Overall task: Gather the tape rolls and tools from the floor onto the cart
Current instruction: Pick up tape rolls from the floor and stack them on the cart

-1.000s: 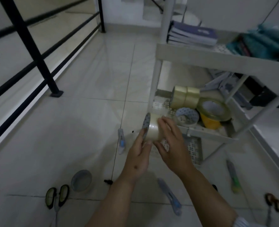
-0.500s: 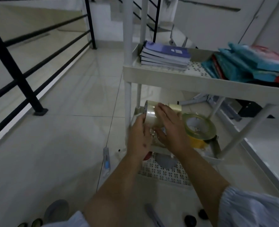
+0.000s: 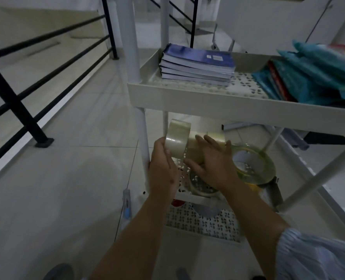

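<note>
My left hand (image 3: 162,170) holds a clear tape roll (image 3: 177,138) on edge inside the white cart's (image 3: 208,106) middle shelf, at its left end. My right hand (image 3: 212,162) lies flat, fingers spread, against the pale tape rolls (image 3: 212,138) that stand in a row behind it. A wide yellow-green tape roll (image 3: 254,166) leans at the right of the shelf, and another roll (image 3: 202,186) lies flat under my right wrist. On the floor left of the cart lies a blue utility knife (image 3: 126,207). A grey roll (image 3: 59,271) shows at the bottom edge.
The cart's top shelf carries a stack of blue books (image 3: 198,65) and teal packets (image 3: 317,77). Its perforated bottom shelf (image 3: 202,223) is below my arms. A black railing (image 3: 16,102) runs along the left over a drop. A stair rail (image 3: 194,21) is behind the cart.
The view has moved closer to the cart. Both hands have carried the clear tape roll deeper into the middle shelf, up against the row of rolls.
</note>
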### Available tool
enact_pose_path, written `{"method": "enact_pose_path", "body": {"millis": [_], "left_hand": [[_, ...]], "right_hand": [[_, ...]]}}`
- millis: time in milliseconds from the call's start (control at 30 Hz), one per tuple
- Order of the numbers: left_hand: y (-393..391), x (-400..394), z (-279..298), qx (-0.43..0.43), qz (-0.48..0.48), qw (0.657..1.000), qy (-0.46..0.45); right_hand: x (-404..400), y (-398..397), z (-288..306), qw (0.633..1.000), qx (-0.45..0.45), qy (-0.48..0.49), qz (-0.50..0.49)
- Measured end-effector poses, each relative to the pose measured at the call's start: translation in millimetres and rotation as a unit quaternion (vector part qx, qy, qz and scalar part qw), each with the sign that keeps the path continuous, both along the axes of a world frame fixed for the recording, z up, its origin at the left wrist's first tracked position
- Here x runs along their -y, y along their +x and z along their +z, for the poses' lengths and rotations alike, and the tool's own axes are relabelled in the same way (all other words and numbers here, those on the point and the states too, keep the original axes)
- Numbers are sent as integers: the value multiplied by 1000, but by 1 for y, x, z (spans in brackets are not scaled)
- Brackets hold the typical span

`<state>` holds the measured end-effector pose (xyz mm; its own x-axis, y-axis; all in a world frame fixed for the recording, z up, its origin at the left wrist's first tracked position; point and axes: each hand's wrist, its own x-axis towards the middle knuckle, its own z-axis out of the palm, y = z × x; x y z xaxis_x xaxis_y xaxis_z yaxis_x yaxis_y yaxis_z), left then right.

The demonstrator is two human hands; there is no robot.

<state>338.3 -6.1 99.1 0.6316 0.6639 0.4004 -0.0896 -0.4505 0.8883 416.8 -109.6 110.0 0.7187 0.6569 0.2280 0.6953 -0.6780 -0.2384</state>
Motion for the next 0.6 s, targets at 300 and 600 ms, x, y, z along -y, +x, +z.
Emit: {"method": "enact_pose_path", "body": {"millis": [300, 600], "left_hand": [[19, 11, 2, -87, 26, 995, -44], [38, -4, -16, -83, -24, 991, -98]], "right_hand": [[5, 5, -1, 998, 23, -58, 21], [5, 6, -5, 998, 15, -49, 27]]}}
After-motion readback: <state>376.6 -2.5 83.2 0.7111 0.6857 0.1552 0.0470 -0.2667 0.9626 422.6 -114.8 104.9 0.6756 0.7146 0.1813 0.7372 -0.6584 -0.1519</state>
